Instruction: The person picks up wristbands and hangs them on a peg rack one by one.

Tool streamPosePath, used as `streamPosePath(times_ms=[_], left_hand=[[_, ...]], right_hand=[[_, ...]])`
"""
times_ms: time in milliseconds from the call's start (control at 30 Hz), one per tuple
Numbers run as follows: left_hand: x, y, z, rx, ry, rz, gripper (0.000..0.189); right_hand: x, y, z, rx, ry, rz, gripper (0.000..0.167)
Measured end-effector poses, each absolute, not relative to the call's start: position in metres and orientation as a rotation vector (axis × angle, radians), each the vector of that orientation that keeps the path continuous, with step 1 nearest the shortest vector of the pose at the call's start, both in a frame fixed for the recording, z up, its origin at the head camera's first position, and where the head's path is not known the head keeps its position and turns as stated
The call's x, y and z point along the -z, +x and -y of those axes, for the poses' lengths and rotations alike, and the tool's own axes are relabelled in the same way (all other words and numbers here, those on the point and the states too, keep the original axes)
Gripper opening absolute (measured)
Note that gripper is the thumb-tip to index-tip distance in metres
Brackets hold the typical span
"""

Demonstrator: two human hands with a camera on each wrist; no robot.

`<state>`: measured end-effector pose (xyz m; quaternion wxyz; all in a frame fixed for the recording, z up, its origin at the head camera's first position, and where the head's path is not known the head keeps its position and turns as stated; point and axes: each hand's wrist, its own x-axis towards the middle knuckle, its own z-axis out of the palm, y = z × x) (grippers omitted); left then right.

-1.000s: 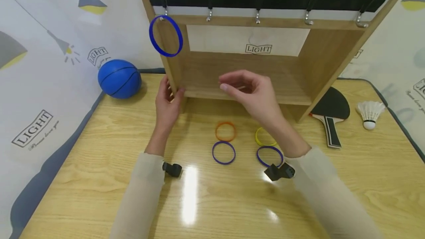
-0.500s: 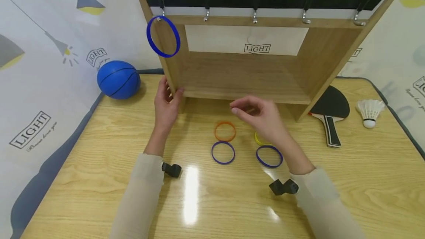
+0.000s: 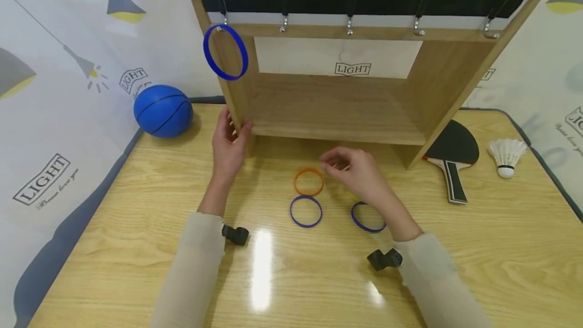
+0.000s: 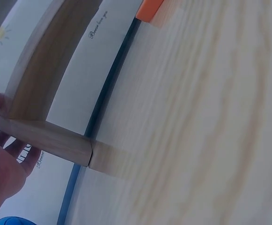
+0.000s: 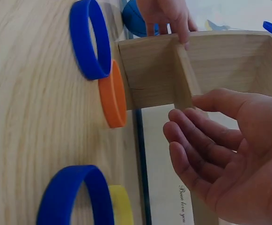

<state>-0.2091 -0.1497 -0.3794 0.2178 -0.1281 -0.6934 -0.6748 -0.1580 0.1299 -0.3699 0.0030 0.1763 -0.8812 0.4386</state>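
Note:
In the head view my left hand [image 3: 229,153] grips the left side panel [image 3: 231,95] of a wooden shelf unit [image 3: 337,108], thumb on the inner side. My right hand [image 3: 357,173] holds nothing; its fingers are loosely bent above the table, beside an orange wristband [image 3: 295,181]. A blue wristband [image 3: 306,226] lies just in front of the orange one. Under my right wrist lies another blue wristband [image 3: 368,230], with a yellow wristband [image 5: 121,206] behind it, mostly hidden in the head view. One more blue wristband [image 3: 244,57] hangs from the leftmost hook.
Several metal hooks [image 3: 349,27] line the black strip along the unit's top. A blue basketball [image 3: 163,111] rests left of the unit. To the right lie a table tennis bat [image 3: 455,143] and a shuttlecock [image 3: 506,158].
My right hand has come down and back from in front of the shelf to low over the table near the wristbands. My left hand keeps its grip on the side panel.

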Motion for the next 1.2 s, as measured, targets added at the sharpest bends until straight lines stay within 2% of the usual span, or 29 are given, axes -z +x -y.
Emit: streamPosePath(times_ms=[367, 600, 800, 1200], left_hand=[[0.376, -0.207, 0.150, 1.837, -0.335, 1.953, 0.053], [0.377, -0.207, 0.150, 1.844, -0.343, 1.963, 0.053], [0.378, -0.207, 0.150, 1.854, -0.333, 1.961, 0.053], [0.378, -0.207, 0.149, 1.851, -0.344, 1.947, 0.051]], right_hand=[[0.381, -0.161, -0.129, -1.275, 0.427, 2.963, 0.025], [0.392, -0.161, -0.128, -1.165, 0.421, 3.074, 0.021], [0.399, -0.160, -0.121, -0.999, 0.378, 3.077, 0.025], [0.400, -0.157, -0.115, -0.952, 0.317, 3.092, 0.017]])
